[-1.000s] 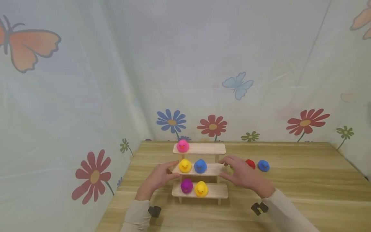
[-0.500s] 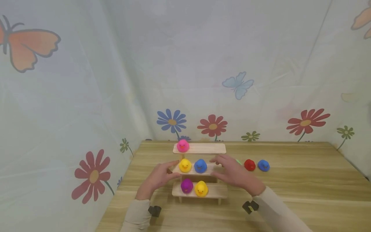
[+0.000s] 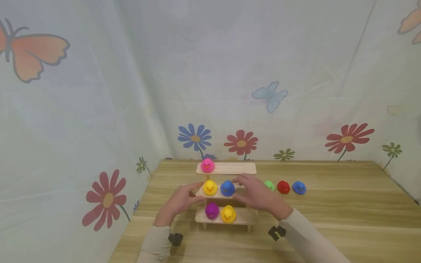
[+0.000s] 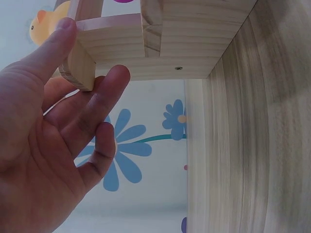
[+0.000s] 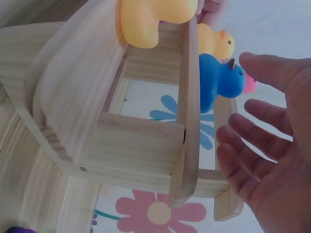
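Observation:
A three-tier wooden display stand (image 3: pixel 243 216) faces me with rubber ducks on it. My left hand (image 3: pixel 179 200) grips the left end of its middle shelf; in the left wrist view the thumb (image 4: pixel 67 25) lies along one edge, with fingers past the other. Beside that hand sits a yellow duck (image 3: pixel 209 188), then a blue duck (image 3: pixel 227 189). My right hand (image 3: pixel 258 193) is over the shelf's right part, fingers spread; the right wrist view shows its thumb (image 5: pixel 262 67) close to the blue duck (image 5: pixel 214 82). The lower shelf bears a purple duck (image 3: pixel 212 211) and another yellow duck (image 3: pixel 228 214).
A pink duck (image 3: pixel 207 165) sits at the left of the top shelf. Right of the stand, a green duck (image 3: pixel 269 185), a red duck (image 3: pixel 283 187) and another blue duck (image 3: pixel 299 187) line up on the wooden table (image 3: pixel 335 219). A flowered curtain (image 3: pixel 223 73) hangs behind.
My right hand has moved left along the middle shelf towards the blue duck, uncovering the green and red ducks on the table. The left hand has stayed put.

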Demonstrator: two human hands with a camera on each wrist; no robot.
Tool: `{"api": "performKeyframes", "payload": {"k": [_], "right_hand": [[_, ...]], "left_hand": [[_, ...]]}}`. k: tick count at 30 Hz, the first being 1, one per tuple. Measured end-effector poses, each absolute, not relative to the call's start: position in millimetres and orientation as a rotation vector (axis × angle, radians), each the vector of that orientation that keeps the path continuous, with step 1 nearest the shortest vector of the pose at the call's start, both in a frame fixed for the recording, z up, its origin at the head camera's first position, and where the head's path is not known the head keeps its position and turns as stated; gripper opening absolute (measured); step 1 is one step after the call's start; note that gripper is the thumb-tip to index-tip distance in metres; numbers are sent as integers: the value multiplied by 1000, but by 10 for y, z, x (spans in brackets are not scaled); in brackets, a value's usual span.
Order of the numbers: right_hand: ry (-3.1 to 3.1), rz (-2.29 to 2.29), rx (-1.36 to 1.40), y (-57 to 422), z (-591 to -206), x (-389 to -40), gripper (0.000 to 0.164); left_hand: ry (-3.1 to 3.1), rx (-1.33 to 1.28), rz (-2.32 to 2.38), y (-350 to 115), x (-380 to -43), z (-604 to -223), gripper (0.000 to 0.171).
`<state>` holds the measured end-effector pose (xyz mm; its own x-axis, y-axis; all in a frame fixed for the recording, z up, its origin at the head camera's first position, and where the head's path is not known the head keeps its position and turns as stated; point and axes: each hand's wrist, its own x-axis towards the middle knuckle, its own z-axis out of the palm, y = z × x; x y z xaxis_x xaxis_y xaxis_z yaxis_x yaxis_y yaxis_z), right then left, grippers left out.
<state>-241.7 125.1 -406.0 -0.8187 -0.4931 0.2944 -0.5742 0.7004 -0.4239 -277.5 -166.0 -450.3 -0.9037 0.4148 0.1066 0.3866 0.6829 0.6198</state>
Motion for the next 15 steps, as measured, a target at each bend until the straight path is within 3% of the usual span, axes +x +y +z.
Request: {"api": "performKeyframes", "payload": {"k": [15], "right_hand": [[-2744, 659, 882, 1115, -4065, -2472, 47]], "left_hand": [[2857, 684, 1016, -1662, -2768, -4484, 65]]}}
